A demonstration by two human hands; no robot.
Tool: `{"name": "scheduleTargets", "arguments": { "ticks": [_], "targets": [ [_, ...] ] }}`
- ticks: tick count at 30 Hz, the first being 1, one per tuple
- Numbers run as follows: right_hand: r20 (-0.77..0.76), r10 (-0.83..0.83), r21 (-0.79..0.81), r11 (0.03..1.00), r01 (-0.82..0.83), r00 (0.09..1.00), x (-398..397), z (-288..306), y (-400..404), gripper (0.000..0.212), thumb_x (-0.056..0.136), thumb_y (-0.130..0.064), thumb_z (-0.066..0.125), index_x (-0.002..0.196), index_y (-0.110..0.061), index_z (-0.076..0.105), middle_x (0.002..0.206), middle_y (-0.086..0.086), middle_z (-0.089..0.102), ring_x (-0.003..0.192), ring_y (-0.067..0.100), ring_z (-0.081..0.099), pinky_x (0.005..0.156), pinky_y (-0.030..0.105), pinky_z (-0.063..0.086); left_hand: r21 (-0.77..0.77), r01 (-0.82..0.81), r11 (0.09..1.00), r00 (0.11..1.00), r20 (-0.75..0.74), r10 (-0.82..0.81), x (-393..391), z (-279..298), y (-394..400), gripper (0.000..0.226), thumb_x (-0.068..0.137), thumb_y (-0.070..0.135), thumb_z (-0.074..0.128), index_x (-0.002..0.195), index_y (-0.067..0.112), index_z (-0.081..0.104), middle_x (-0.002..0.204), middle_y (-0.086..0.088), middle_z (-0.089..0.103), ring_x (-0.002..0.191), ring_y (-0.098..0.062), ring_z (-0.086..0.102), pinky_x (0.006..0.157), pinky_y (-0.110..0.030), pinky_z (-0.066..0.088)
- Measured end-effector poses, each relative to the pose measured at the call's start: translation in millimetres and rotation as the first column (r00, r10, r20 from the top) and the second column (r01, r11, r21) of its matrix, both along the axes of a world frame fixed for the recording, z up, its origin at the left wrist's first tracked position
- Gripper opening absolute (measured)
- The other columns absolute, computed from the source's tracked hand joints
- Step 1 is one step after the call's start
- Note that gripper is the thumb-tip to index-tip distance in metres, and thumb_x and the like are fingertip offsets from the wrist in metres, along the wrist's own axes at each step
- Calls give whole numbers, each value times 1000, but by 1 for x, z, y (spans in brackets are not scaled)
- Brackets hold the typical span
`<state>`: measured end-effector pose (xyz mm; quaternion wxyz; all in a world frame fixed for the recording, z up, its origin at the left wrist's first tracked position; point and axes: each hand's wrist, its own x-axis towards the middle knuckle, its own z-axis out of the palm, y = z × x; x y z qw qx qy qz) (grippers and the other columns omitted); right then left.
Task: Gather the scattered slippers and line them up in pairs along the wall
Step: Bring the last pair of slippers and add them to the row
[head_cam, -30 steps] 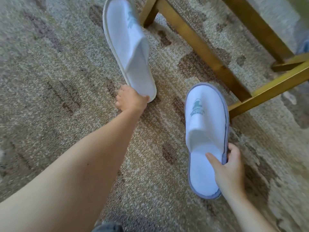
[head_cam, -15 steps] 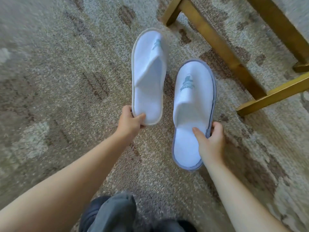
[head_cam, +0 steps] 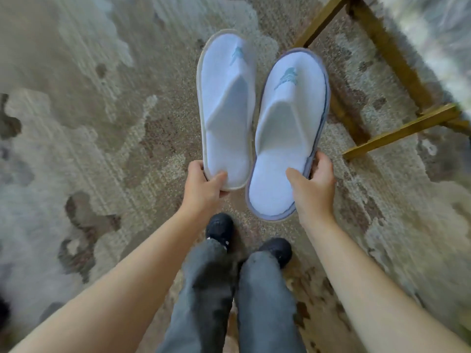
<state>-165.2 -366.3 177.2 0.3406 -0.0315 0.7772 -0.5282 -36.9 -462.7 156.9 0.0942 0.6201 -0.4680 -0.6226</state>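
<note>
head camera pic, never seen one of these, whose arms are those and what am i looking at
There is no robot. The camera sits on a person's head and looks down, so you see their own arms, grey trousers and dark shoes. The left hand pinches the heel of a white slipper with a pale edge. The right hand holds a white slipper with a grey edge. Both slippers point away, side by side, above a patterned carpet. At upper right stands a gold metal frame.

2 white slippers (head_cam: pixel 226 118), side-by-side, toes fwd
</note>
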Motion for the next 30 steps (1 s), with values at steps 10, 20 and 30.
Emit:
{"name": "scheduleTargets", "arguments": {
  "ticks": [10, 20, 30],
  "targets": [
    [-109, -256, -132, 961, 242, 960, -4, 186, 40, 33, 75, 0, 61, 75, -30, 49, 78, -9, 57, 56, -14, 56, 46, 4, 42, -92, 166, 982, 975, -133, -177, -16, 190, 23, 21, 85, 8, 52, 80, 24, 39, 88, 1, 50, 78, -12, 54, 47, -14, 48],
    [-252, -692, -194, 721, 665, 677, 3, 314, 183, 25, 75, -4, 60, 72, -25, 49, 67, -6, 52, 48, -7, 49, 44, 7, 38, -180, 609, 773, 736, -234, -635, -83, 305, 119, 21, 84, 13, 56, 79, 26, 40, 88, 0, 52, 80, -15, 55, 62, -25, 47],
    [-302, -953, -286, 122, 950, 31, 89, 373, 439, 16, 77, -6, 60, 79, -21, 52, 71, -7, 54, 52, -6, 51, 45, 6, 39, -302, 929, 211, 136, -253, -958, -120, 364, 386, 21, 86, 13, 54, 100, 16, 39, 87, 2, 53, 77, -15, 55, 55, -21, 46]
  ]
}}
